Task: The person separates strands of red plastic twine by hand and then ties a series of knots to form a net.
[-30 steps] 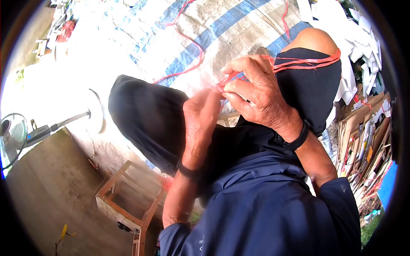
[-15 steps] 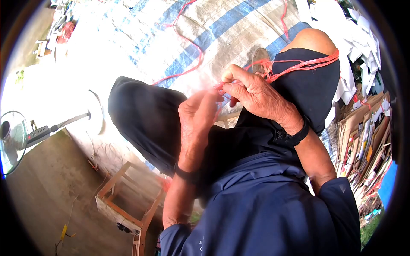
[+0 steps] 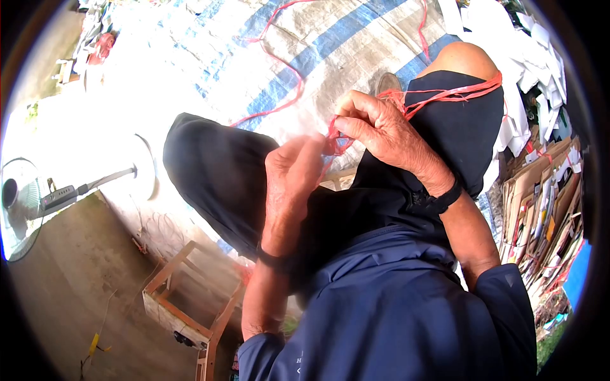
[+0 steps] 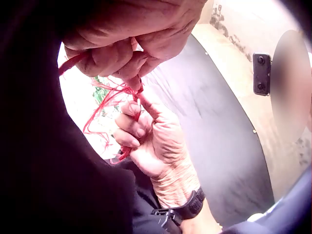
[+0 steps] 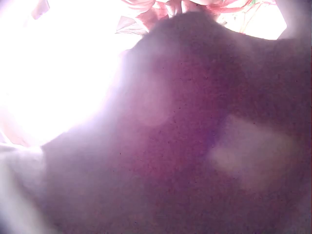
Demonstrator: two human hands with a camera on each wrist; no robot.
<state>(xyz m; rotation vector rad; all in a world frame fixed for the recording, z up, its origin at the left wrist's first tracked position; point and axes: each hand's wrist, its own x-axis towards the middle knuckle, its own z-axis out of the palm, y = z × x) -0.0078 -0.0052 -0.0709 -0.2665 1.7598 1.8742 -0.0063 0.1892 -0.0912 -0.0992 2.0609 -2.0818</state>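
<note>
In the head view a red plastic string loops round the bent right knee, with a tangle beside the shoe. The right hand pinches a part of it between thumb and forefinger. Close on its left, the left hand grips the string with curled fingers. The left wrist view has the left hand at the top, a red strand coming out of its fist, and its fingertips meeting those of the right hand at a knot-like bunch. Most of the right wrist view is blurred by something close.
A striped tarp covers the floor ahead, with another red string lying on it. White paper scraps and stacked cardboard are at the right. A wooden stool frame and a fan stand at the left.
The right hand has shifted slightly and its fingers have closed in more. The strands from the knee have come away from behind that hand, and a small red loop now shows between both hands.
</note>
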